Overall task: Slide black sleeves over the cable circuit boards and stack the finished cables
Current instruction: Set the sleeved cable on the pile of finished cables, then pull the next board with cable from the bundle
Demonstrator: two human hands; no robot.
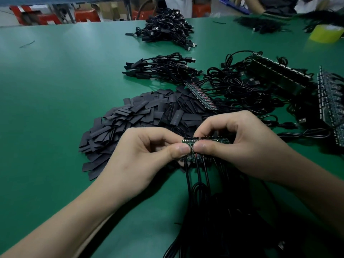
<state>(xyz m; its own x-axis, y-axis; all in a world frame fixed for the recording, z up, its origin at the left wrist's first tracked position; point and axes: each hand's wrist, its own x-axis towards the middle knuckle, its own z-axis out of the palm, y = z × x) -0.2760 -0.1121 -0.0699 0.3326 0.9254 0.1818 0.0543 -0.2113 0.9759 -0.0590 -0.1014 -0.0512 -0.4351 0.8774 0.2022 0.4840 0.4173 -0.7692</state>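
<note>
Circuit-board strip (206,140), seemingly light and brittle, sits just above the table (55,90), pinched at its edges by the left hand (147,151) and right hand (240,144), thumbs side by side, perhaps to snap it. Limp cables (199,183) dangle beneath; sleeves (139,116) lie behind.

The table (55,90) is plain green. The sleeves (141,112) are matt black, the cables (167,66) black. The board strip (202,97) is dark green with red dots. A blurred roll (325,34) looks yellow, perhaps tape.
</note>
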